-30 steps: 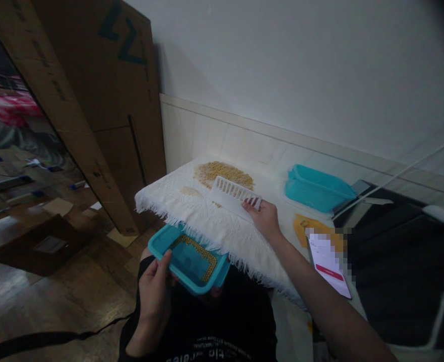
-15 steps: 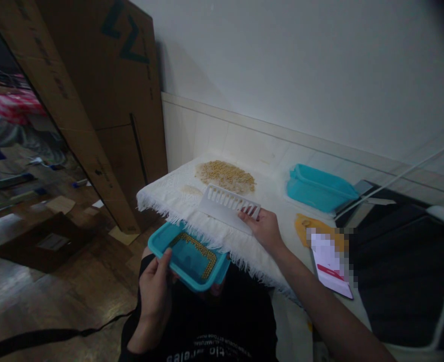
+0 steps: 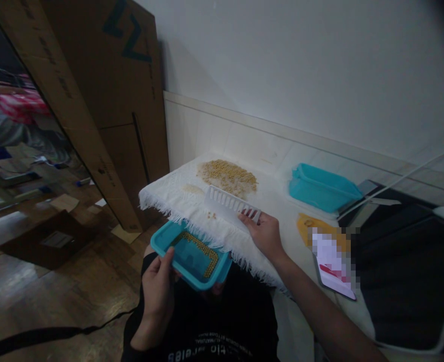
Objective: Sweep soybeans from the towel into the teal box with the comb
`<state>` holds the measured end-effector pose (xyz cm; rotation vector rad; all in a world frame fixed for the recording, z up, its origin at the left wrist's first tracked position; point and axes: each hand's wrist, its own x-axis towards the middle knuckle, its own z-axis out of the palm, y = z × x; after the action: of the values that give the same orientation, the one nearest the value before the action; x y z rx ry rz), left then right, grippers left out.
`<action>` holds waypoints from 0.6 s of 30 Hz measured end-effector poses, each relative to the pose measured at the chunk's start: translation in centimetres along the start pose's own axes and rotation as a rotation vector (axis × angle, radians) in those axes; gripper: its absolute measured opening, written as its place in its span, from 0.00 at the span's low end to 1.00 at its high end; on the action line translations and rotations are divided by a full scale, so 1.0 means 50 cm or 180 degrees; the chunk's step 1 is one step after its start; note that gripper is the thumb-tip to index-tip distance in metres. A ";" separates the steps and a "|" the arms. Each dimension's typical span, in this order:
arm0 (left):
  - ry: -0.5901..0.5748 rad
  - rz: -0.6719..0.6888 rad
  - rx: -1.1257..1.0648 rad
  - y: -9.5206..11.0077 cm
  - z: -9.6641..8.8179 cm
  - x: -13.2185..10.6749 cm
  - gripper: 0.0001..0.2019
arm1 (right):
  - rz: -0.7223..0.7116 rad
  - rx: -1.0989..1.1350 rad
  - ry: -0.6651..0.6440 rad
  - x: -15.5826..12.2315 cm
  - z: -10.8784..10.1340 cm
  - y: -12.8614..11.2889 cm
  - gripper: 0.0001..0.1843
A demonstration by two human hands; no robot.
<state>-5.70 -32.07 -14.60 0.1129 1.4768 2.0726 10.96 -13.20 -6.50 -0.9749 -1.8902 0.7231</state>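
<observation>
My left hand grips the near left rim of a blue plastic tray, thumb on top. The tray sits at my lap under the fringed table edge and has yellowish beans along its inside edges. My right hand holds the right end of a white slotted plastic piece, its slots along the upper side. This piece stands tilted on the white fringed cloth, in front of a spread pile of beans. A few loose beans lie on the cloth on its near side.
A second blue container stands at the back right. Near it lie an orange-yellow item, a phone and a black surface. A tall cardboard box rises on the left; a person is beyond it.
The slotted piece has tipped more upright in my right hand, and a few loose beans now show on its near side. My left hand and the tray stay nearly still.
</observation>
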 end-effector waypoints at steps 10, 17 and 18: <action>-0.0027 0.0061 0.0063 0.002 -0.001 -0.001 0.21 | 0.0021 0.0034 -0.0183 -0.052 0.005 -0.036 0.16; -0.0085 0.0060 0.0077 0.001 -0.002 -0.001 0.21 | -0.0002 0.0257 -0.0262 -0.068 -0.005 -0.063 0.15; -0.0074 0.0059 0.0066 0.002 -0.001 -0.001 0.21 | 0.0003 0.0189 -0.0104 -0.059 -0.013 -0.056 0.15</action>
<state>-5.69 -32.16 -14.53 0.1588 1.4889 2.0640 11.52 -17.12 -5.28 -0.9320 -1.8856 0.7956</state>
